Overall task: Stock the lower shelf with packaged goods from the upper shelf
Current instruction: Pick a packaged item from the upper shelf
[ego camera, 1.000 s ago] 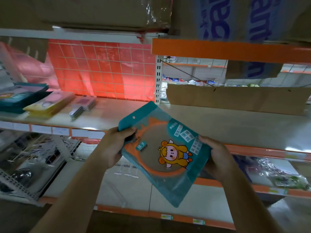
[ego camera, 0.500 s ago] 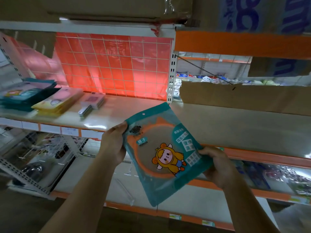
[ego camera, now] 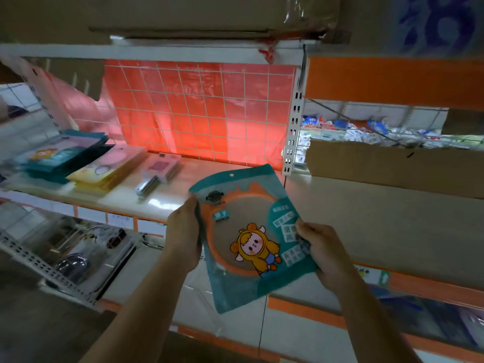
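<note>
In front of the middle shelf's edge, both hands hold one teal pouch (ego camera: 251,237) in the air. The left hand (ego camera: 183,237) curls around its left edge near the top, and the right hand (ego camera: 324,250) pinches the right edge lower down, thumb on the printed face. The pouch touches no shelf and tilts slightly, hang-hole end up. An orange-rimmed round mirror shows through its window, with a cartoon figure in a yellow hood printed over it.

Behind it runs the pale middle shelf (ego camera: 366,226), and below the forearms lies a lower white shelf (ego camera: 146,273). To the left on the middle shelf lie a stack of teal pouches (ego camera: 60,158), a stack of yellow packs (ego camera: 104,171) just beside it, and pink-carded items (ego camera: 159,171) further right. A red grid panel (ego camera: 199,111) backs them. To the right stands a cardboard box (ego camera: 392,166). At the lower left, a wire rack (ego camera: 73,258) holds shiny metal goods.
</note>
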Demonstrator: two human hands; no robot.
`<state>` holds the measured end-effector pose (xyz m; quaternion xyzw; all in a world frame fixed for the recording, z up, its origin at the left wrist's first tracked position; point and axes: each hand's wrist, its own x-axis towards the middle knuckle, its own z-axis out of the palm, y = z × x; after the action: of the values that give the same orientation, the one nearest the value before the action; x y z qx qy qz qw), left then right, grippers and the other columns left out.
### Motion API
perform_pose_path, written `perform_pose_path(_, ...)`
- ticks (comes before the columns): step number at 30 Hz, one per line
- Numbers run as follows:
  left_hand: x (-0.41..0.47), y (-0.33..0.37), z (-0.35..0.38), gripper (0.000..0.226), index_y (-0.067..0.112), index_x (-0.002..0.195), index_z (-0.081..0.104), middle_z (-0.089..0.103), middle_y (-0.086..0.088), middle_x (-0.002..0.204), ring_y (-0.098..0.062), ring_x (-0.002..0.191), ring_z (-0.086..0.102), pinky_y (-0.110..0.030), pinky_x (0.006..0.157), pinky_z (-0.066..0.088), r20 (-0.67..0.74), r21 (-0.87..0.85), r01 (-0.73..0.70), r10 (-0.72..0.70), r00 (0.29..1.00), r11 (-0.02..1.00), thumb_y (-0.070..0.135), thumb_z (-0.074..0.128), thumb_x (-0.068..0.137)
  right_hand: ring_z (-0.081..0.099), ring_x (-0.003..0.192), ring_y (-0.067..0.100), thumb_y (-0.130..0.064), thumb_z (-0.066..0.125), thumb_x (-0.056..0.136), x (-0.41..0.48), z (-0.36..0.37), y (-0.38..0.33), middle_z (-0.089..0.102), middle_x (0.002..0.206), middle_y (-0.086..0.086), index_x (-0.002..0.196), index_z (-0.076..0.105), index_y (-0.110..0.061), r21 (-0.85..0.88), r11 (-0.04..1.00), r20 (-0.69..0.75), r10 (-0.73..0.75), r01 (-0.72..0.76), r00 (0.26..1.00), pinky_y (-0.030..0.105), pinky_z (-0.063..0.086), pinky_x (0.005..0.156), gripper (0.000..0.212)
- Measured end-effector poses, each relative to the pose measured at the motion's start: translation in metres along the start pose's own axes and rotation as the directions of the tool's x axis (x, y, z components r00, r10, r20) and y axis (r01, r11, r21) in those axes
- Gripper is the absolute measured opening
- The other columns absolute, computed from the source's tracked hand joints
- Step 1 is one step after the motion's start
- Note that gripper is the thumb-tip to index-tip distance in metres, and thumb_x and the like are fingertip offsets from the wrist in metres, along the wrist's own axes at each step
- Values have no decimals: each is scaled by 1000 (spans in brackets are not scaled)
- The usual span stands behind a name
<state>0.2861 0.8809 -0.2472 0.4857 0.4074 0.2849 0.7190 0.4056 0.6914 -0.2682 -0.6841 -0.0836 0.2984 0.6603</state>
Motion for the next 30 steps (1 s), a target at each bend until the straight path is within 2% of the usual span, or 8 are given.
perform_pose_path(3, 8, -3, -7, 36, 3, 75, 63, 65, -23, 79, -28, 74, 60, -45, 71, 51, -56, 175, -97, 108, 993, 980, 27, 46, 95, 69, 59, 23, -21, 54, 97, 7, 17, 2, 72, 70, 12, 85, 69, -1, -19, 1000, -33, 14, -14, 999, 33, 55, 60, 28)
perform_pose_path(5, 14, -2, -15, 42, -1, 73, 57, 59, -20, 71, -23, 66, 52, -35, 62, 42, -71, 280, -165, 192, 979, 946, 28, 42, 99, 69, 60, 24, -23, 55, 97, 8, 29, 4, 73, 71, 11, 86, 69, -3, -47, 998, -37, 28, -30, 999, 35, 55, 62, 27)
perform_pose_path(10, 36, 7, -47, 47, -6, 76, 56, 59, -28, 76, -23, 65, 47, -36, 60, 37, -41, 424, -233, 275, 960, 875, 33, 41, 100, 69, 58, 21, -29, 53, 97, 4, 60, 4, 73, 70, 8, 82, 69, -8, -95, 994, -25, 54, -56, 998, 29, 53, 59, 30)
perform_pose_path(14, 49, 19, -76, 46, -4, 80, 61, 64, -23, 76, -23, 65, 52, -36, 56, 41, 26, 415, -253, 267, 963, 874, 31, 41, 101, 69, 57, 17, -39, 50, 97, -3, 95, 6, 73, 70, 5, 85, 68, -9, -129, 990, -44, 51, -57, 998, 26, 51, 54, 38)
perform_pose_path(19, 66, 35, -114, 44, -2, 84, 64, 67, -24, 85, -30, 74, 60, -54, 70, 52, 51, 363, -289, 291, 955, 886, 33, 42, 100, 70, 71, 28, -39, 51, 97, -4, 141, 9, 74, 82, 13, 86, 69, -7, -153, 988, -149, -15, -8, 989, 41, 56, 72, 38)
perform_pose_path(22, 77, 41, -131, 42, 2, 81, 64, 68, -20, 81, -30, 73, 62, -47, 65, 53, 102, 343, -317, 300, 948, 884, 33, 43, 100, 68, 66, 27, -36, 53, 97, -6, 165, 13, 73, 76, 14, 82, 69, -6, -166, 986, -179, -58, 28, 982, 41, 55, 69, 38)
perform_pose_path(25, 87, 48, -143, 40, 3, 75, 60, 61, -10, 68, -11, 58, 51, -26, 50, 43, 136, 346, -367, 340, 930, 864, 28, 43, 101, 66, 64, 27, -31, 53, 98, -6, 186, 17, 70, 73, 17, 77, 67, -5, -139, 989, -241, -87, 54, 967, 40, 54, 66, 36)
perform_pose_path(30, 117, 49, -153, 34, 4, 80, 57, 53, -4, 62, -18, 58, 46, -36, 55, 38, 214, 318, -435, 383, 899, 843, 27, 42, 101, 65, 68, 33, -31, 51, 99, 3, 207, 25, 68, 81, 26, 82, 64, 4, -132, 989, -291, -106, 70, 951, 51, 55, 70, 40)
